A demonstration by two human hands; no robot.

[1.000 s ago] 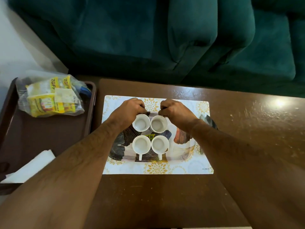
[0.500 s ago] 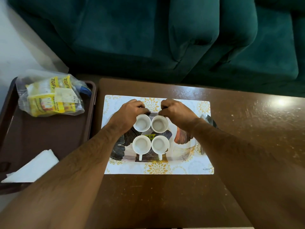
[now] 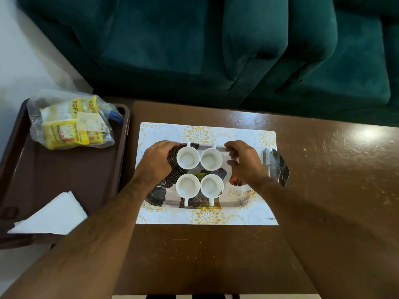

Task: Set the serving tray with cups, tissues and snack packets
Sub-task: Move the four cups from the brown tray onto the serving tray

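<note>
Several white cups stand in a square on the patterned serving tray (image 3: 239, 199): far left cup (image 3: 187, 157), far right cup (image 3: 211, 159), near left cup (image 3: 187, 185), near right cup (image 3: 211, 185). The far cups' handles point away from me, the near ones' toward me. My left hand (image 3: 158, 161) rests on the tray just left of the far left cup, holding nothing. My right hand (image 3: 245, 162) hovers right of the far right cup, fingers apart and empty. A bag of yellow snack packets (image 3: 69, 124) and white tissues (image 3: 53, 215) lie on the brown tray (image 3: 64, 180) at the left.
The serving tray sits on a white and gold placemat (image 3: 248, 216) on a brown table (image 3: 334, 180). A shiny metal object (image 3: 278, 167) pokes out behind my right wrist. A dark green sofa (image 3: 216, 50) stands beyond the table.
Both hands have let go of the two far cups and drawn apart, left hand leftward, right hand rightward. The far cups now stand free with handles pointing away.
</note>
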